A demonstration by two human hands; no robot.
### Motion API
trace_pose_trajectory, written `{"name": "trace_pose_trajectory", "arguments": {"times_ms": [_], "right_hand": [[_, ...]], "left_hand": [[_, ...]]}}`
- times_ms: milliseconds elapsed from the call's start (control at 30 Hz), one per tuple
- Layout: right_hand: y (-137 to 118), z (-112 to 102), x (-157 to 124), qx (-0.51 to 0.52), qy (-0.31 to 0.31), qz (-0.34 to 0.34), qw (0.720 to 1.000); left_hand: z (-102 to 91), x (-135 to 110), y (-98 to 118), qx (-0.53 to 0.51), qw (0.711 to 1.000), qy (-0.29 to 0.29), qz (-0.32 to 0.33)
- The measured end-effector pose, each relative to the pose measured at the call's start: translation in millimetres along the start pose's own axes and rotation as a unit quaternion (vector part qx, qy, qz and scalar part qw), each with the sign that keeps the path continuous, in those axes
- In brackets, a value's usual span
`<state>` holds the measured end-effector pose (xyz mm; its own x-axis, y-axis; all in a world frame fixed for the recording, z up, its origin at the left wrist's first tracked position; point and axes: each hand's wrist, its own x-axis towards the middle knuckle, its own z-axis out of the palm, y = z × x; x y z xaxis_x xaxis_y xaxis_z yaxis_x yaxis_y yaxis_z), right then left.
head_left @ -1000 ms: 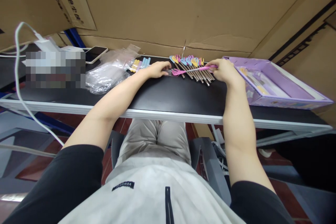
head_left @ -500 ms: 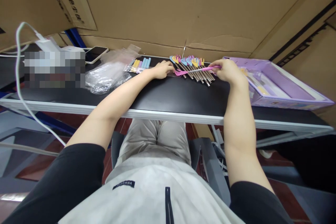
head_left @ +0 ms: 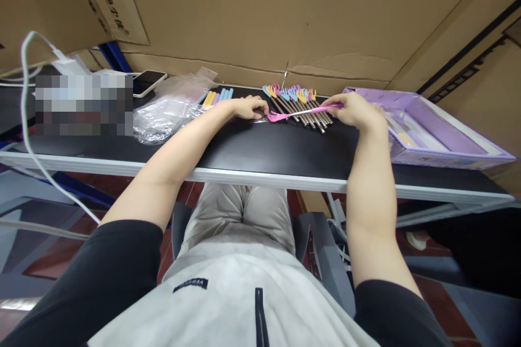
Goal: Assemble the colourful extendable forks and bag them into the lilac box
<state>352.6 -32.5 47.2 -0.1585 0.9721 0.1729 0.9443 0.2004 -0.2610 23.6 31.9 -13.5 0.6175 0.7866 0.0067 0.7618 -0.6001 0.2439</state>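
My right hand (head_left: 353,110) pinches the handle end of a pink telescopic back scratcher (head_left: 299,113), which lies across the black table (head_left: 264,146) with its claw end pointing left. My left hand (head_left: 247,107) rests curled on the table just left of that claw, fingertips on a small clear bag edge that I can barely make out. Behind the scratcher lies a row of several similar scratchers (head_left: 295,101) with blue, yellow and pink claws and metal shafts.
A purple tray box (head_left: 431,133) sits at the right. Crumpled clear plastic bags (head_left: 166,111), pastel handles (head_left: 217,97) and a phone (head_left: 145,82) lie at the left, with a white cable (head_left: 28,119). Cardboard boxes (head_left: 260,16) wall the back.
The pink scratcher has been drawn a little to the right by my right hand. My left hand has stayed almost in place by the claw end.
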Motion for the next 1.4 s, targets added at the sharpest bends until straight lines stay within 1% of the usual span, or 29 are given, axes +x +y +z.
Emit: {"name": "trace_pose_trajectory", "arguments": {"times_ms": [100,267,333,467,533,700,833,1000,1100,1200,1267,1333,1400], "right_hand": [[-1,0,0,0.005,0.004,-0.013,1.000],[-8,-2,-4,-0.004,0.000,0.007,1.000],[-9,-2,-5,0.000,0.003,0.000,1.000],[-4,-1,-3,0.008,0.011,0.000,1.000],[2,1,0,0.018,0.013,-0.003,1.000],[12,6,8,0.033,0.015,-0.027,0.999],[13,9,10,0.023,0.026,-0.035,0.999],[17,10,12,0.030,0.027,-0.051,0.998],[19,10,13,0.031,0.031,-0.064,0.997],[19,10,12,0.027,0.033,-0.064,0.997],[18,9,12,0.023,0.033,-0.056,0.998],[17,8,10,0.021,0.031,-0.050,0.998],[15,7,9,0.020,0.029,-0.042,0.999]], "left_hand": [[-1.8,3,-7,0.000,1.000,-0.010,0.021],[-3.9,6,-9,-0.010,0.998,-0.024,0.059],[-4.9,3,-6,-0.002,0.999,-0.013,0.048],[-8.3,-7,6,0.044,0.999,0.029,-0.004],[-10.2,-11,13,0.059,0.998,0.020,-0.027],[-11.4,-17,22,0.069,0.995,-0.037,-0.063],[-7.5,-16,16,0.032,0.997,-0.039,-0.052],[-0.5,-12,4,-0.001,0.999,-0.017,-0.028],[1.8,-11,1,-0.014,1.000,-0.005,-0.012],[1.0,-14,1,-0.026,1.000,0.005,0.004],[-1.0,-16,4,-0.015,1.000,0.015,0.009],[-3.5,-19,9,0.012,1.000,0.024,0.001],[-5.4,-19,16,0.035,0.999,0.019,-0.013]]}}
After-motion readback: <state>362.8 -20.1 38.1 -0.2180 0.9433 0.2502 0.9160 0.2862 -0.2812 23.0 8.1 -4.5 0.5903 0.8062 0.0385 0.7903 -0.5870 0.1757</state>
